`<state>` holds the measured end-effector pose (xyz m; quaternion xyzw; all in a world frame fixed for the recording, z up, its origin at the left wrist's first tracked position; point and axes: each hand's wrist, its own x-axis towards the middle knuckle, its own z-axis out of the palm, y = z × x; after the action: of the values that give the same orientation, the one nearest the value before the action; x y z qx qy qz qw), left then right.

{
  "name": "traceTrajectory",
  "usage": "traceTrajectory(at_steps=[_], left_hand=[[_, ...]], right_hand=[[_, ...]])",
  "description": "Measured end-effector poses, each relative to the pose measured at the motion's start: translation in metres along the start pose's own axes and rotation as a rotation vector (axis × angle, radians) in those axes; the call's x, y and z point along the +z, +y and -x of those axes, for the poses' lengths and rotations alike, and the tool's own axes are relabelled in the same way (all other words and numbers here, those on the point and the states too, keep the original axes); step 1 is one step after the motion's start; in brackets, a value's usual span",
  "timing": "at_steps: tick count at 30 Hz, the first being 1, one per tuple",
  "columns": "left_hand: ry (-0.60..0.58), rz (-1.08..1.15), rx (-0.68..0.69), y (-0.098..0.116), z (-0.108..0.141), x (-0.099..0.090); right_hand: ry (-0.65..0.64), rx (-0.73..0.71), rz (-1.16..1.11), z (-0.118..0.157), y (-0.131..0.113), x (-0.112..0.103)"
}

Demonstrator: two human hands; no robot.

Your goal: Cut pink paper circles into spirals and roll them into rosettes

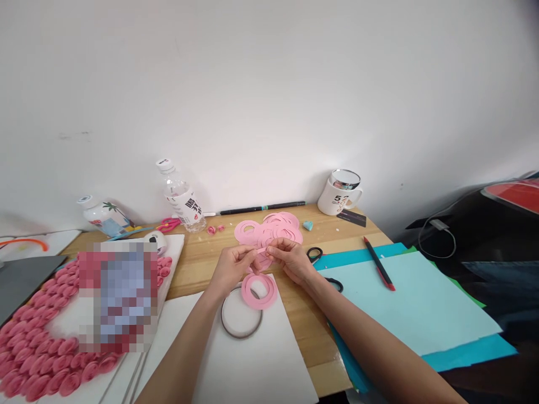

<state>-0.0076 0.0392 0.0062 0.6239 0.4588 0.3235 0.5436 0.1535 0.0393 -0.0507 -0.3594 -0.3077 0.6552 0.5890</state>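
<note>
My left hand (pixel 236 266) and my right hand (pixel 289 259) meet near the middle of the desk, fingers pinched on a narrow pink paper strip (pixel 261 252) between them. Right behind the fingers lies a pile of pink paper rings (pixel 281 227). Just below my hands, a pink paper spiral (pixel 269 303) overlaps a thin round hoop (pixel 241 335) on white paper (pixel 252 376). The ends of the strip are partly hidden by my fingers.
Pink paper roses (pixel 46 342) cover a board at left. A bottle (pixel 183 199) and a mug (pixel 334 196) stand by the wall. Black-handled scissors (pixel 315 254) lie right of my hands, partly hidden. Pale blue sheets (pixel 412 303) hold a red-black pen (pixel 379 264).
</note>
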Motion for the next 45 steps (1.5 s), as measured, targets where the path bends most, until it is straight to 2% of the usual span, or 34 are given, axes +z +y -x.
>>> traceTrajectory(at_steps=[7, 10, 13, 20, 29, 36, 45], left_hand=[[0.009, 0.026, 0.037, -0.0024, -0.0007, -0.0017], [0.014, 0.026, 0.053, 0.0002, -0.0003, -0.0019], [0.024, 0.020, 0.044, 0.0031, 0.0002, -0.0016], [0.021, -0.005, 0.037, -0.0003, -0.0003, -0.0032], [-0.008, -0.014, 0.019, -0.0010, 0.0001, -0.0020], [-0.006, -0.039, 0.036, -0.0039, -0.0005, -0.0033], [0.021, -0.055, 0.064, -0.0008, -0.0003, -0.0049]], right_hand=[[0.043, 0.010, -0.049, -0.0014, -0.0010, -0.0024], [0.017, 0.026, -0.063, -0.0012, -0.0008, -0.0027], [-0.015, 0.036, -0.058, -0.0007, -0.0003, -0.0023], [0.048, 0.018, -0.069, -0.0010, -0.0005, -0.0025], [0.014, 0.001, 0.015, 0.0008, 0.0003, -0.0007], [0.050, -0.004, -0.013, -0.0001, 0.0002, -0.0003], [-0.031, 0.023, -0.024, -0.0014, -0.0010, -0.0030]])
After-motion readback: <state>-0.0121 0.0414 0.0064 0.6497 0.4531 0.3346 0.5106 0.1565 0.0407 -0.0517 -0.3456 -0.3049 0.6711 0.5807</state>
